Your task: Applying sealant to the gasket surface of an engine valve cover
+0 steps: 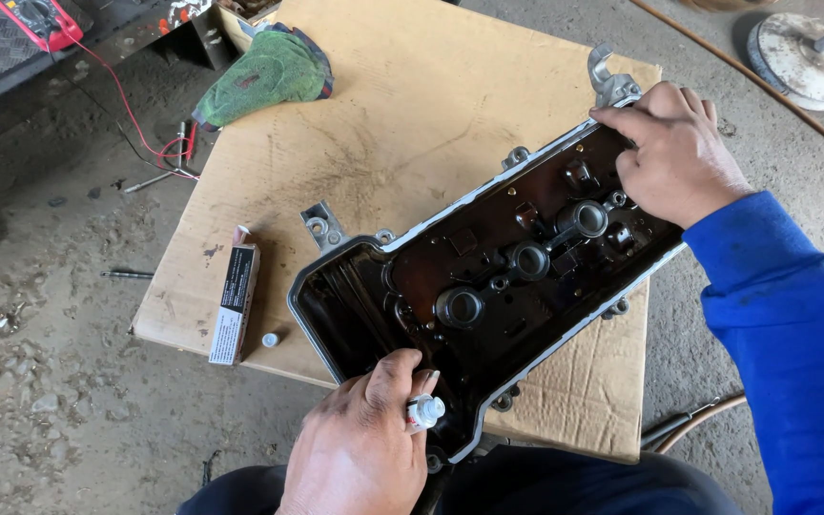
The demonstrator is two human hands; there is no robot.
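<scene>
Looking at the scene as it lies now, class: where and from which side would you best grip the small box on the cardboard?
Probably the small box by its two long side faces near the middle, from above. It lies flat on the cardboard, long and narrow, its sides clear; only a small white cap sits near its lower end, and the engine cover lies apart to its right.

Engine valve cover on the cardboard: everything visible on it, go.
The valve cover lies upside down, diagonally across the cardboard sheet. It looks like cast metal: a dark, oily inside, a pale rim, three round tube wells in a row, and bolt tabs and brackets along the edges. The right hand grips its far end; the left hand, holding a small tube, is at the near rim.
</scene>
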